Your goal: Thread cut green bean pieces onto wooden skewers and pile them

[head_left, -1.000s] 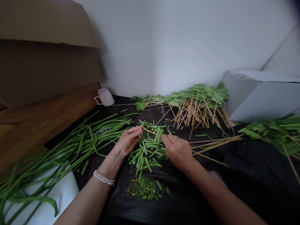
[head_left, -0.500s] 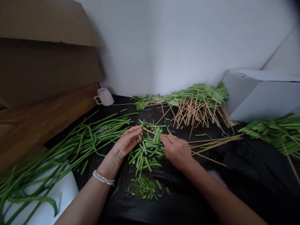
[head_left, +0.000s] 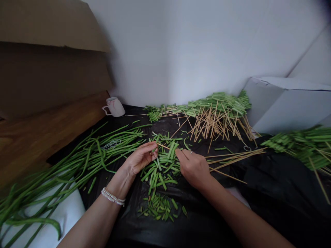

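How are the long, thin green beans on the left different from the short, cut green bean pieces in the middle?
The long, thin green beans are many times longer than the short, cut green bean pieces. Several long beans bend and curl, while the short pieces look mostly straight. The long beans stretch partly over a smooth white surface; the short pieces are scattered nearer the middle. Both are green.
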`<state>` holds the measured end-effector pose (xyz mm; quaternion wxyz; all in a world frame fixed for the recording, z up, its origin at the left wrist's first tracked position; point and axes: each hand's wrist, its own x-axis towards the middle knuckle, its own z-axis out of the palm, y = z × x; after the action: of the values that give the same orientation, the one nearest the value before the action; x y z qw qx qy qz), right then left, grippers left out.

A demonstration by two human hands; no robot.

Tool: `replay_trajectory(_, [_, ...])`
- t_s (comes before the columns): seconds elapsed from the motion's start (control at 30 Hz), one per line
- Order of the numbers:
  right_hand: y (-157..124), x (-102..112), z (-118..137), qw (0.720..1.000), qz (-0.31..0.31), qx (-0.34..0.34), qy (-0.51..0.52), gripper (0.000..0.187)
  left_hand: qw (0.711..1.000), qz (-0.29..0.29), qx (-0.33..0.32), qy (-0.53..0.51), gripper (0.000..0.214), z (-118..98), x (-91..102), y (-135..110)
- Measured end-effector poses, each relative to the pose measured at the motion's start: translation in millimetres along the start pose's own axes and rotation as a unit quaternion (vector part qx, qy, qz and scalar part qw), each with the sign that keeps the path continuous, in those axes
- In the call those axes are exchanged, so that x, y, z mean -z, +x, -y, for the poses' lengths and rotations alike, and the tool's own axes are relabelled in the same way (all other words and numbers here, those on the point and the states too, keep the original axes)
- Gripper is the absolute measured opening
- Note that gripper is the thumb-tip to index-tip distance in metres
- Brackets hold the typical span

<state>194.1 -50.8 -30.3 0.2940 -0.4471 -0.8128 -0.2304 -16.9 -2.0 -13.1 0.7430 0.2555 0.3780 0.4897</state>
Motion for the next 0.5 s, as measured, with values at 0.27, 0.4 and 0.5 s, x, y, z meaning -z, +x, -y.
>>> replay_trajectory(0.27, [1,1,3,1.0,0.002,0.001,0.006,0.024,0.999,0.009,0.0,0.052,0.014,6,-4.3,-2])
replay_trajectory(0.4, [2,1,4,1.0,0.001,0.014,0.01,0.023,0.995,0.027,0.011,0.1,0.018,16,-17.6,-7])
replay_trajectory(0.5, [3,2,1,1.0,-0.012,0.015,0.004,0.025,0.993,0.028,-0.023,0.115,0.02,17,-23.4,-9])
